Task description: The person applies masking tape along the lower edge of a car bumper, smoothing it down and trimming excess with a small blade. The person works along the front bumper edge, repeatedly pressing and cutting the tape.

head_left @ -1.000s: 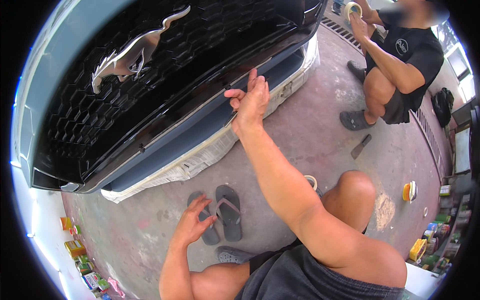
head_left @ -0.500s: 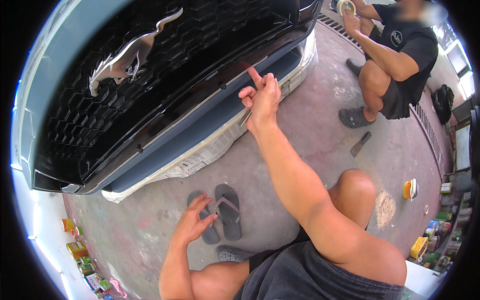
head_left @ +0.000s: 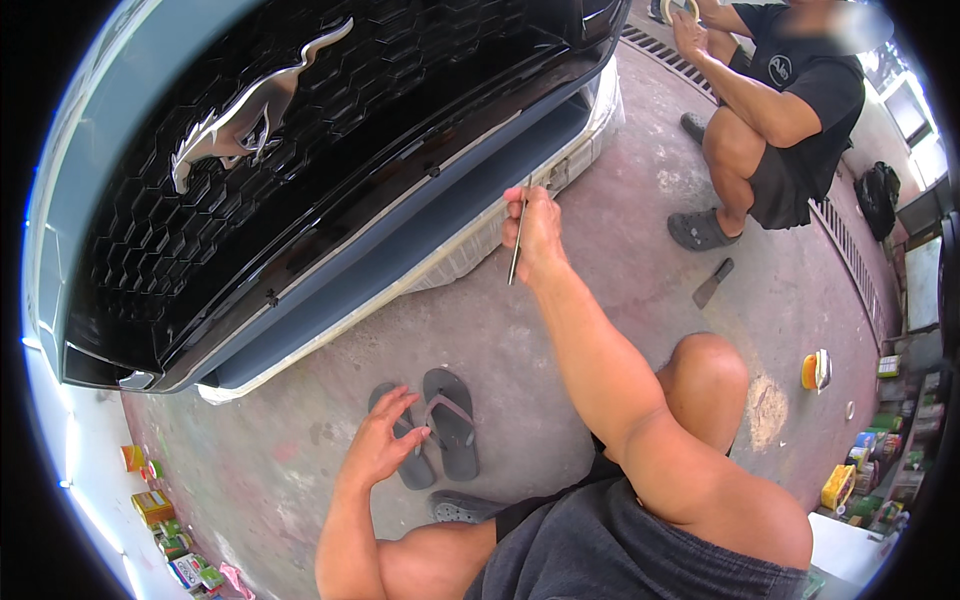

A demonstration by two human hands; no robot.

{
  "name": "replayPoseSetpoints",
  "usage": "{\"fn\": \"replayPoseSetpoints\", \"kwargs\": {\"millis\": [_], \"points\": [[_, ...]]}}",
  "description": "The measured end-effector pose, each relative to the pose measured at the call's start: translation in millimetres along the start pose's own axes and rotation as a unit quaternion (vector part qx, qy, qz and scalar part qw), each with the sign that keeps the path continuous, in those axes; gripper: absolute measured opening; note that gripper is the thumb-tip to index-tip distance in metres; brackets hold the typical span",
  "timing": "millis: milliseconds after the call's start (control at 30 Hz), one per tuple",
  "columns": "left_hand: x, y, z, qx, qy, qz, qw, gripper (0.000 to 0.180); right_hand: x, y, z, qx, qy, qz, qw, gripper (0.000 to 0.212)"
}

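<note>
Head view: right hand (head_left: 535,228) raised to lower edge of car bumper (head_left: 400,250), fingers pinched round thin metal tool (head_left: 517,245) hanging down from grip. Left hand (head_left: 385,440) low at near left, fingers spread wide, fingertips over grey flip-flops (head_left: 440,425) on concrete floor (head_left: 600,300). Black grille (head_left: 250,180) above bumper. Far right, another person (head_left: 780,110) crouches; scraper (head_left: 712,283) lies on floor near their shoe

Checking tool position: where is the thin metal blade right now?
In the head view, centre, the thin blade is pinched in the right hand, against the bumper's lower edge.
</note>
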State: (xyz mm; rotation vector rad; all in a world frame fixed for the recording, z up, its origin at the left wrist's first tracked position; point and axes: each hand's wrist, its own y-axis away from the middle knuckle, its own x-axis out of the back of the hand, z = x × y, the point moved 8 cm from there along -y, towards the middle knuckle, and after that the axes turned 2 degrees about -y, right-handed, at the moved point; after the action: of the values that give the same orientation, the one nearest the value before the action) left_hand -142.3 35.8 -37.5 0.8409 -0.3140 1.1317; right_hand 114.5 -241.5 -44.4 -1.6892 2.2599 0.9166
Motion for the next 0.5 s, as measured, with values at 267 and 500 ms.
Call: {"fn": "replayPoseSetpoints", "kwargs": {"millis": [267, 500], "points": [[2, 1, 4, -0.019, -0.042, 0.003, 0.999, 0.064, -21, -7, -42, 0.172, 0.175, 0.005, 0.969, 0.025], [4, 4, 4, -0.002, -0.012, 0.0, 1.0, 0.064, -48, 5, -54, 0.194, 0.181, 0.012, 0.964, 0.027]]}}
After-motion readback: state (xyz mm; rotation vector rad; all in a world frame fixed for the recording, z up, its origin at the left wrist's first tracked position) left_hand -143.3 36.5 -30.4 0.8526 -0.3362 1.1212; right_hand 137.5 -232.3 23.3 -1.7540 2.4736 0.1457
